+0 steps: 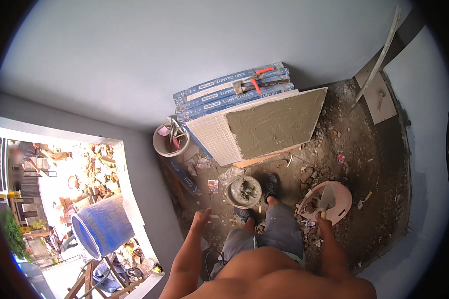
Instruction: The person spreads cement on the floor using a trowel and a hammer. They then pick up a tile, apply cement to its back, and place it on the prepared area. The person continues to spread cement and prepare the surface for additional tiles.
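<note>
My right hand point(324, 218) grips a trowel by its yellow handle, and the trowel's grey blade point(328, 196) is over a pinkish round basin point(341, 200). My left hand point(200, 218) is held out at the left with its fingers curled in, and nothing shows in it. By my feet stands a round bucket point(257, 190) with grey mortar inside. Ahead, a large tile point(208, 134) leans back on a stack of boxes, its gridded back facing me. Grey-green mortar point(275, 124) coats most of that back, while a strip at the left is bare.
Pliers with orange handles point(256, 83) and a hammer point(238, 88) lie on the blue tile boxes point(209, 106). A white bucket of tools point(160, 145) stands left of them. Rubble point(309, 174) litters the floor. A blue drum point(105, 226) shows through the left opening; a long strip point(379, 60) leans right.
</note>
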